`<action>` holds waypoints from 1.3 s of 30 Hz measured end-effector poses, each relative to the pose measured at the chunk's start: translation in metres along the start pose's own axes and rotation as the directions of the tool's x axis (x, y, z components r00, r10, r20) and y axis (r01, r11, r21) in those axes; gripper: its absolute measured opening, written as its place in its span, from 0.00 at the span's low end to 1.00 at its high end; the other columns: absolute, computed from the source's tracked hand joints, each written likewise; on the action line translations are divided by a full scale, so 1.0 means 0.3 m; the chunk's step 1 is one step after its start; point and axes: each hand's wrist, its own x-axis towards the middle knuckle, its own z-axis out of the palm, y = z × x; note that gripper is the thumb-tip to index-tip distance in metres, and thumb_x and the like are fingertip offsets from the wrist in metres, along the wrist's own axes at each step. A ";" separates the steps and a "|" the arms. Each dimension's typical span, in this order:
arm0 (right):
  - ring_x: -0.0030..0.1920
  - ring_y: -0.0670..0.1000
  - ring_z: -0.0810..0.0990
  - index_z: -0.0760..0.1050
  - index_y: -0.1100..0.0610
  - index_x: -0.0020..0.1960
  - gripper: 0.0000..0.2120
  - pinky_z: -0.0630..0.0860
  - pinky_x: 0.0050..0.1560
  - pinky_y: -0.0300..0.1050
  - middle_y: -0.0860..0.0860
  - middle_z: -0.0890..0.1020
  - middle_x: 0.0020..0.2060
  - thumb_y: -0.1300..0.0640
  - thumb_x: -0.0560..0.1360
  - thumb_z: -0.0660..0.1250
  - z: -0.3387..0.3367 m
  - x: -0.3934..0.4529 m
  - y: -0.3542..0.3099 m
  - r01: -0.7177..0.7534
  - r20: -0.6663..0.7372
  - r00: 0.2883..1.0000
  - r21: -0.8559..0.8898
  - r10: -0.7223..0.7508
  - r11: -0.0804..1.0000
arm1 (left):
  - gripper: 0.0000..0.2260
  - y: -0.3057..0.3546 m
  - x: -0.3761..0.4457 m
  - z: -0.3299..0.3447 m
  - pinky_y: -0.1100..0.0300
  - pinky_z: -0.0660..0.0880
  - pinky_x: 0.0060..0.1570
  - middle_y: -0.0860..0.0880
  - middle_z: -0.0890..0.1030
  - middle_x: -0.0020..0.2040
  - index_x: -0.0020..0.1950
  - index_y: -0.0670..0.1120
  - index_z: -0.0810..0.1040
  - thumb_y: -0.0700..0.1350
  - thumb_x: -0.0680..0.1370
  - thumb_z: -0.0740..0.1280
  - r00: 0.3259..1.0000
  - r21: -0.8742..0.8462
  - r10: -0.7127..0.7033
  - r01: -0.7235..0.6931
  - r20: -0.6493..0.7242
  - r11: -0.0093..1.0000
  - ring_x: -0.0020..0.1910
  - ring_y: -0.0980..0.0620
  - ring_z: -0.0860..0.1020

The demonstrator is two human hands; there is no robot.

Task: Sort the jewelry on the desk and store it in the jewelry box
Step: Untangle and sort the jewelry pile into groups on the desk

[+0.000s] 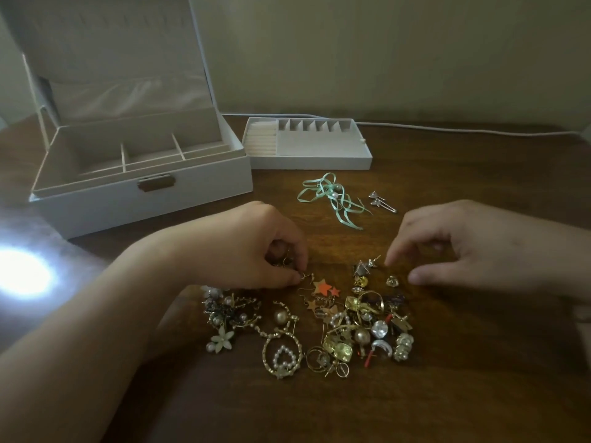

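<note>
A pile of mixed jewelry [348,327] lies on the dark wooden desk [463,362]: gold hoops, pearl pieces, a white flower piece [220,342], orange star earrings [324,287]. My left hand [256,247] sits at the pile's upper left, fingers curled, pinching a small earring hook by the stars, with another dark piece inside its fingers. My right hand [473,247] hovers over the pile's upper right, fingers loosely bent, holding nothing. The white jewelry box [140,193] stands open at back left. Its removable tray [307,155] rests beside it.
A mint green ribbon piece with pearls [332,196] and a pair of silver earrings [382,201] lie apart behind the pile. A white cable [447,129] runs along the wall. A bright light glare [22,273] fills the left edge.
</note>
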 end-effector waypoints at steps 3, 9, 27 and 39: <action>0.50 0.38 0.75 0.78 0.35 0.50 0.09 0.74 0.46 0.39 0.33 0.75 0.49 0.44 0.70 0.71 0.012 0.010 -0.019 -0.018 0.036 0.999 -0.006 0.018 1.000 | 0.04 0.000 -0.003 -0.003 0.68 0.72 0.34 0.50 0.79 0.34 0.48 0.56 0.82 0.50 0.74 0.73 1.000 -0.024 0.005 -0.005 0.004 1.000 0.35 0.52 0.78; 0.48 0.38 0.75 0.79 0.37 0.48 0.06 0.75 0.46 0.41 0.33 0.75 0.49 0.45 0.71 0.70 0.026 0.019 -0.040 -0.017 0.092 0.996 -0.007 0.018 1.000 | 0.05 0.003 -0.003 -0.003 0.69 0.69 0.30 0.55 0.74 0.30 0.47 0.55 0.82 0.48 0.73 0.74 0.999 -0.060 -0.019 0.020 0.026 0.998 0.29 0.56 0.73; 0.57 0.40 0.66 0.77 0.34 0.54 0.10 0.72 0.54 0.45 0.32 0.67 0.51 0.43 0.73 0.68 0.069 0.046 -0.065 0.190 -0.013 0.981 -0.143 -0.194 0.971 | 0.07 0.006 -0.027 -0.062 0.48 0.74 0.45 0.40 0.81 0.43 0.41 0.48 0.82 0.44 0.67 0.77 0.944 -0.637 0.055 -0.262 -0.325 0.725 0.40 0.41 0.77; 0.59 0.36 0.67 0.78 0.37 0.48 0.07 0.67 0.54 0.32 0.32 0.71 0.51 0.42 0.71 0.65 0.032 0.008 -0.078 0.166 -0.012 0.986 -0.025 -0.166 0.986 | 0.06 -0.045 -0.029 -0.075 0.66 0.77 0.40 0.43 0.80 0.40 0.41 0.46 0.82 0.43 0.66 0.74 0.985 -0.832 -0.098 -0.065 -0.141 0.551 0.36 0.53 0.79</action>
